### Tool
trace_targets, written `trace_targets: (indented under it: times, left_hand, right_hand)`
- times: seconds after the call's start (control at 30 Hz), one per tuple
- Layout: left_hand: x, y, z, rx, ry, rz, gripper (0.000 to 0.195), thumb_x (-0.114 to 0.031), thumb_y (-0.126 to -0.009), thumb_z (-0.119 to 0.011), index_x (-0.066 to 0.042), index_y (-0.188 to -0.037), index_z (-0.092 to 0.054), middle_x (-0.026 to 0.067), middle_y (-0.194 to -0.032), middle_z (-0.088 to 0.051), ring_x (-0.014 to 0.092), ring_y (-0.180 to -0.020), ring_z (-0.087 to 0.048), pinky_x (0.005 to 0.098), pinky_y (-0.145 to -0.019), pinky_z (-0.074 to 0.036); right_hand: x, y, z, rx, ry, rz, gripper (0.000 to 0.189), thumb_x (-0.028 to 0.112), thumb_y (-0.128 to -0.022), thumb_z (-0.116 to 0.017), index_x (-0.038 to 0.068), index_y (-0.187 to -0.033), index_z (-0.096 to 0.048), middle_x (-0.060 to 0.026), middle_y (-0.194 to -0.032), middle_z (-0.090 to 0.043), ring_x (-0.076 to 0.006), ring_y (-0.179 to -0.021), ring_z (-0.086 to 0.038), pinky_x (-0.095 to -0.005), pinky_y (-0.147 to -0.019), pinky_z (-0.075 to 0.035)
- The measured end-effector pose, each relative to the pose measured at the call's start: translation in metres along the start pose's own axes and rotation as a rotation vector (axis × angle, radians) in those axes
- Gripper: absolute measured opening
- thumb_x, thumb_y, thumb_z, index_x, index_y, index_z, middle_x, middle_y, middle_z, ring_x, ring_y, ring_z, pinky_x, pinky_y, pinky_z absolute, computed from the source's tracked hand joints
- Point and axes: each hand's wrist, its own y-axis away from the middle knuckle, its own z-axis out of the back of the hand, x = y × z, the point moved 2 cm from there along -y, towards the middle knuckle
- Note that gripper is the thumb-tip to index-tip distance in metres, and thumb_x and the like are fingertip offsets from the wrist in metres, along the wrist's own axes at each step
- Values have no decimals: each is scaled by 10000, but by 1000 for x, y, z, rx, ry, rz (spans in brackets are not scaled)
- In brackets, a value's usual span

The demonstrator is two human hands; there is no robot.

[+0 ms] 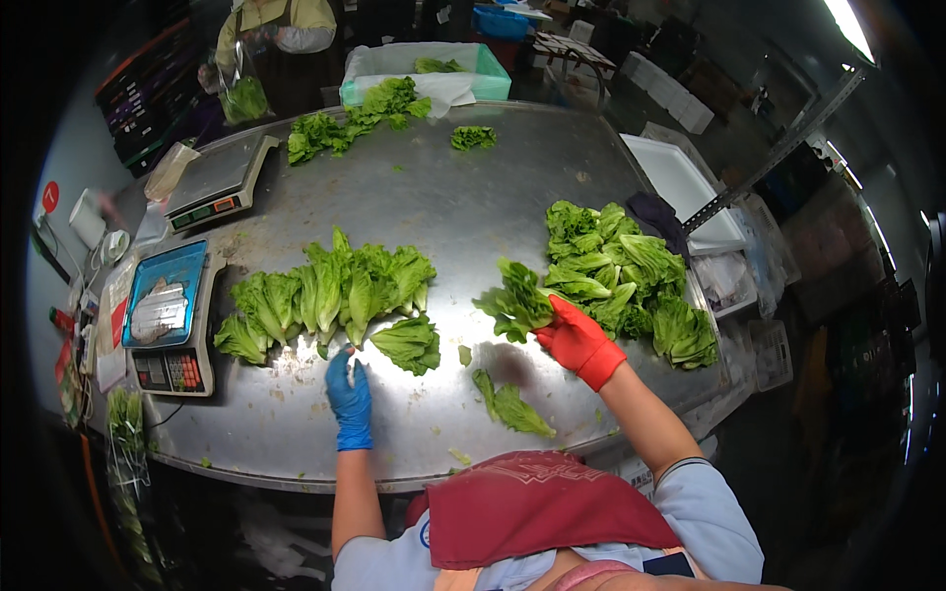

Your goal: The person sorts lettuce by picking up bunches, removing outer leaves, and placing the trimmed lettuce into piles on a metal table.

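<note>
My right hand (580, 343), in a red glove, grips a head of leafy lettuce (517, 301) by its base, beside a heap of lettuce (617, 270) on the right of the metal table. In a blue glove, my left hand (349, 395) is at the near side of a row of lettuce heads (344, 288). A small pale object shows between its thumb and fingers; what it is I cannot tell. A loose lettuce leaf (410, 345) lies right of that hand, and more torn leaves (517, 408) lie nearer the table's front edge.
Two weighing scales stand at the left, one with a blue tray (164, 295), one with a flat plate (214, 173). A lined green crate (484, 70) is at the far edge near more lettuce (318, 137). Another person (277, 33) holds bagged greens. White trays (684, 192) flank the right edge.
</note>
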Motion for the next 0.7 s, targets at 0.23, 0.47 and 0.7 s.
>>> trace_targets:
  times: [0.23, 0.47, 0.7]
  left_hand:
    - [-101, 29, -68, 883, 776, 480, 326, -202, -881, -510, -19, -1151, -505, 96, -1069, -586, 183, -1023, -543, 303, -905, -412]
    - [-132, 45, -114, 906, 1521, 661, 598, -275, -854, -565, -36, -1330, -294, 125, -1287, -433, 207, -1154, -444, 349, -978, -356]
    - [-118, 61, -126, 856, 1791, 1017, 562, -273, -872, -521, -30, -1325, -294, 172, -1309, -403, 270, -1175, -431, 391, -987, -361]
  right_hand:
    - [-21, 25, -53, 136, -54, 20, 431, 345, -920, -440, 21, -1203, -459, -141, -1122, -565, -192, -947, -581, -281, -770, -466]
    - [-61, 45, -54, 46, -43, -198, 504, 420, -921, -389, -21, -1143, -493, -155, -1010, -615, -212, -857, -616, -267, -670, -496]
    - [-58, 60, -53, -78, 551, -20, 431, 390, -904, -447, -18, -915, -585, -137, -681, -625, -187, -513, -593, -224, -440, -444]
